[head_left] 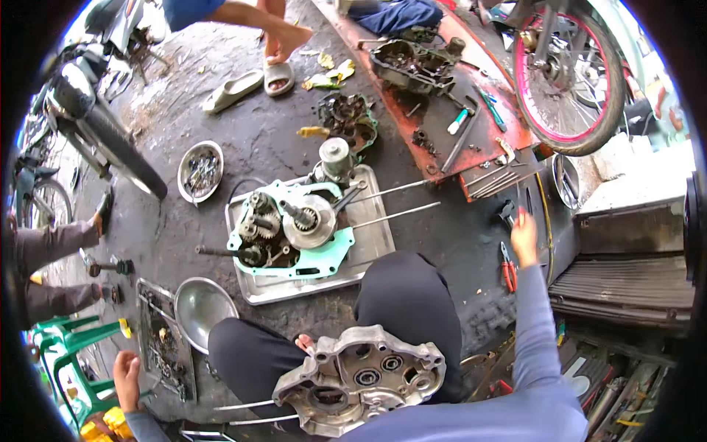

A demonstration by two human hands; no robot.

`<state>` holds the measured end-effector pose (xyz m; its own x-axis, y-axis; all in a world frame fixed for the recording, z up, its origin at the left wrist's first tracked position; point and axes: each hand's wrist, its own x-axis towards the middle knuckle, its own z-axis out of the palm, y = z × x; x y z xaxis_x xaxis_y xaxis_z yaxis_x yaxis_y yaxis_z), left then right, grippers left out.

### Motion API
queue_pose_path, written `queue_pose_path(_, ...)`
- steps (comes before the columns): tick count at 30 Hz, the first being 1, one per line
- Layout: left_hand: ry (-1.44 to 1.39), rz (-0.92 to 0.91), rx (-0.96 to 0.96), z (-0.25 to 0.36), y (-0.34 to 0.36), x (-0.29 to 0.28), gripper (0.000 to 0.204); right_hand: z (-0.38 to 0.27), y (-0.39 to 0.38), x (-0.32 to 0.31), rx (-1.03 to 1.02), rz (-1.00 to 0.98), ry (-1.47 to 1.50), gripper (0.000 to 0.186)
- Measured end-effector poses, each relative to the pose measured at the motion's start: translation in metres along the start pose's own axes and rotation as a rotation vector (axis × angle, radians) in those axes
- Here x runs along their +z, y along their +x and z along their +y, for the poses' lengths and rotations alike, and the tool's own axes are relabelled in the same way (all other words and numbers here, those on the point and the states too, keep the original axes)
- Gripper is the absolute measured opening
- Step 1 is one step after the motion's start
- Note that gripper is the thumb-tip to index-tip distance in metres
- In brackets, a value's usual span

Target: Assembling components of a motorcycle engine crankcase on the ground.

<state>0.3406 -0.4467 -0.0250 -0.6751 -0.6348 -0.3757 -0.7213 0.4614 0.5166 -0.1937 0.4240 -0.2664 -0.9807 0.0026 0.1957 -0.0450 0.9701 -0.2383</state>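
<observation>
My right hand [524, 239] is stretched out to the right over the floor, its fingers closed. A slim tool and a dark, blocky tool head [507, 214] show at its fingertips; what it grips is not clear. My left hand [127, 379] hangs to the left with loosely bent fingers and nothing visible in it, near a tray of dirty small parts [163, 335]. A grey metal crankcase half [368, 379] rests across my lap, untouched by either hand. In front of my knees, an opened engine case [317, 261] with gears and a crankshaft [303, 217] lies on a metal tray [375, 236].
Two metal bowls [200, 171] [206, 313] stand left of the tray. Red-handled pliers [508, 269] lie near my right forearm. A red board [493, 125] at the back right bears tools and engine parts. Motorcycle wheels [571, 81] and other people's legs surround the area.
</observation>
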Motion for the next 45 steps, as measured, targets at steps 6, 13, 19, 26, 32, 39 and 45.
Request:
queue_pose_path(6,-1.146,0.665,-0.495,-0.075,-0.12,0.132,0.041,0.086,-0.17,0.068,0.61,-0.241,0.14,0.029)
queue_pose_path(13,-1.936,0.16,0.11,0.064,-0.152,0.255,0.092,-0.107,-0.17,-0.009,0.464,-0.622,0.412,0.045)
queue_pose_path(19,-2.392,0.132,0.456,0.11,-0.109,0.266,0.044,-0.209,-0.175,-0.124,0.663,-0.826,1.241,0.054)
queue_pose_path(26,-2.253,0.103,0.573,0.188,-0.082,0.213,0.028,-0.315,-0.137,-0.261,-0.058,-0.55,0.937,0.063)
queue_pose_path(32,-2.051,-0.164,0.678,0.304,-0.065,0.134,0.037,-0.489,-0.135,-0.279,-1.145,-0.512,0.729,0.084)
queue_pose_path(39,-1.76,-0.26,1.068,0.394,-0.044,0.124,0.078,-0.507,-0.117,-0.301,-0.894,-0.407,0.628,0.039)
queue_pose_path(45,-1.556,-0.48,0.463,0.374,-0.01,0.292,0.049,-0.452,-0.056,-0.416,-0.504,-0.474,1.516,0.028)
